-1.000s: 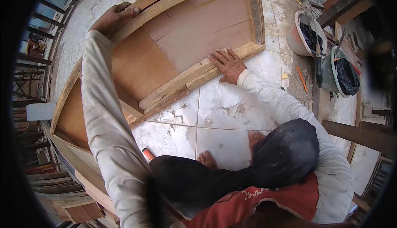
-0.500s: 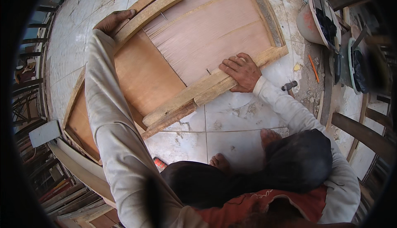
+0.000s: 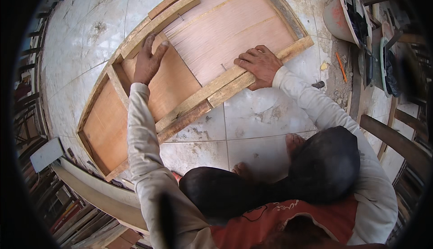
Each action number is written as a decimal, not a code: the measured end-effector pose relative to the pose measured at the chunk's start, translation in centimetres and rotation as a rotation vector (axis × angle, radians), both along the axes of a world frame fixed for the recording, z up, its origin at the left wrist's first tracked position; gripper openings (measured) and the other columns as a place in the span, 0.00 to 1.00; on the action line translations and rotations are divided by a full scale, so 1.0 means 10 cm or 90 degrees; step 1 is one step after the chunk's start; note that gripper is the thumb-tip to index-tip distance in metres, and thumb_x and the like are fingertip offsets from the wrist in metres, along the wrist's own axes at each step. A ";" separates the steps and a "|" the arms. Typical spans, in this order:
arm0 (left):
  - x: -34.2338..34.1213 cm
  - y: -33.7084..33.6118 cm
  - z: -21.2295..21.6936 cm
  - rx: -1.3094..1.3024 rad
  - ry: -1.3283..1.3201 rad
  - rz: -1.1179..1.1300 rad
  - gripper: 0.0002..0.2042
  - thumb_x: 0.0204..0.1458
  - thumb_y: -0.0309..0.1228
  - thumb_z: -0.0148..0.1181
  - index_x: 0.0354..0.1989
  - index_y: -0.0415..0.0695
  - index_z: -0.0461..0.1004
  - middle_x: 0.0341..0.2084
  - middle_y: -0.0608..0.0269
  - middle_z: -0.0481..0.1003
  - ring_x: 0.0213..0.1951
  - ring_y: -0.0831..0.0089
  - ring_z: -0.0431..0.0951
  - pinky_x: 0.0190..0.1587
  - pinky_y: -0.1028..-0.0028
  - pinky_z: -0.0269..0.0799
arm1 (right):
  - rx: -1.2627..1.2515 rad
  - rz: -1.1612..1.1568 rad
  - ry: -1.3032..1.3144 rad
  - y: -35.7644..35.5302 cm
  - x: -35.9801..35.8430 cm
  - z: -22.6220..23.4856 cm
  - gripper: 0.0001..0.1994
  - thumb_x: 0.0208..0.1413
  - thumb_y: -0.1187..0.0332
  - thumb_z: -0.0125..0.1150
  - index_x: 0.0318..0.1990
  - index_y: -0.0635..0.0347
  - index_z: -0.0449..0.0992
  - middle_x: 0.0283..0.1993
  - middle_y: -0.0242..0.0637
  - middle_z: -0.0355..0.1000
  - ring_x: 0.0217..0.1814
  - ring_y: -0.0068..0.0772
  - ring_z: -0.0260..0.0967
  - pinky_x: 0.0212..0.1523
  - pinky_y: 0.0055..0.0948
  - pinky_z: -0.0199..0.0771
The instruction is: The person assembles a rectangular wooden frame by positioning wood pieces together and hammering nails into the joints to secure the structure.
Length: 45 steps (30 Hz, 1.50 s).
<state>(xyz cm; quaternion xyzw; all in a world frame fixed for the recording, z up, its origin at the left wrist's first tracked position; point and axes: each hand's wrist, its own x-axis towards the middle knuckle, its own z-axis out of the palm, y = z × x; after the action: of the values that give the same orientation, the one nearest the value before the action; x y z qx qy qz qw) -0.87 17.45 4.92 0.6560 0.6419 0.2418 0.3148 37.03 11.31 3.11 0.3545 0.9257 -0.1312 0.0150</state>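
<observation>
A wooden frame with curved sides (image 3: 88, 109) lies on the floor, backed by an orange-brown plywood panel (image 3: 173, 75) and a paler pinkish one (image 3: 234, 27). My left hand (image 3: 149, 63) is over the brown plywood, thumb apart and fingers stretched to the inner side of the far wooden strip (image 3: 164, 22). Nothing shows in it. Nearer me, my right hand (image 3: 260, 67) has its fingers wrapped over the near wooden rail (image 3: 203, 91), where a short strip lies alongside. One nail (image 3: 181, 17) sticks out of the far strip, another nail (image 3: 223, 66) out of the near rail.
A hammer (image 3: 319, 84) lies on the tiles, partly hidden by my right forearm. Beyond it are an orange pencil (image 3: 341, 67), a pale bucket (image 3: 336, 21) and a greenish bucket (image 3: 383, 55). Long boards (image 3: 99, 197) and stacked timber lie at the left.
My left hand has let go of the far strip's outer side and come inward over the plywood. The right hand has slid slightly left along the near rail.
</observation>
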 end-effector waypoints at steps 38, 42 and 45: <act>0.86 -2.00 -0.23 0.047 0.477 -0.037 0.39 0.45 0.52 0.70 0.63 0.43 0.66 0.51 0.58 0.74 0.56 0.61 0.73 0.59 0.54 0.64 | 0.022 -0.639 0.395 0.43 1.67 -0.69 0.44 0.45 0.39 0.70 0.50 0.80 0.73 0.49 0.66 0.73 0.53 0.57 0.73 0.56 0.42 0.71; 0.97 -1.95 -0.08 -0.014 0.490 -0.013 0.43 0.42 0.64 0.65 0.59 0.42 0.70 0.50 0.57 0.74 0.55 0.60 0.73 0.58 0.55 0.64 | 0.009 -0.640 0.412 0.30 1.55 -0.68 0.40 0.46 0.39 0.70 0.48 0.77 0.74 0.49 0.66 0.71 0.51 0.59 0.71 0.55 0.46 0.70; 1.12 -1.88 0.00 -0.071 0.515 0.019 0.42 0.41 0.66 0.65 0.55 0.41 0.71 0.47 0.55 0.75 0.53 0.59 0.74 0.57 0.55 0.65 | 0.011 -0.638 0.451 0.39 1.58 -0.69 0.39 0.46 0.40 0.71 0.47 0.75 0.74 0.49 0.65 0.70 0.50 0.59 0.71 0.54 0.45 0.70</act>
<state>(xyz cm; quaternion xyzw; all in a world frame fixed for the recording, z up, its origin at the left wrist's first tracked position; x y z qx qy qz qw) 10.34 -1.34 4.91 0.6710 0.7353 -0.0664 0.0687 52.83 15.21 -3.75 0.6817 0.5959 -0.2247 -0.3602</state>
